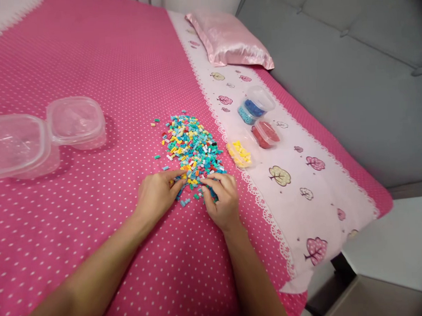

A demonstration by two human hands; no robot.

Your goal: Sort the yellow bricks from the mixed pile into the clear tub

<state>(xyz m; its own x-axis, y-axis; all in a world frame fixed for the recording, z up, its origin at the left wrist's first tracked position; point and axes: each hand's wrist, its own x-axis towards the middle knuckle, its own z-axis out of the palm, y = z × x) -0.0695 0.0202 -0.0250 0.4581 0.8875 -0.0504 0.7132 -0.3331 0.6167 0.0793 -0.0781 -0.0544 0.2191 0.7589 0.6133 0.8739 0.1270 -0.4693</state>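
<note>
a grey buttoned headboard (334, 92) stands beside the pink dotted bedspread (97, 51)

The single head-worn view looks forward and down over the bed (123, 78) from close above, the left hand (155, 192) and right hand (224, 200) near mid-frame, the grey padded headboard (348, 87) slanting across the upper right.

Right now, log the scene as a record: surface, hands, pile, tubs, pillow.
surface: pink dotted bedspread, pale printed band at right
left hand: fingertips at near part of pile, grip unclear
right hand: fingers curled at same pile, grip unclear
pile: small mixed-colour pieces, a few strays
small clear tubs: right of pile, with yellow, red, dark blue, light blue pieces
large clear tubs: two, left of pile
pillow: shiny pink, far end of band
</note>
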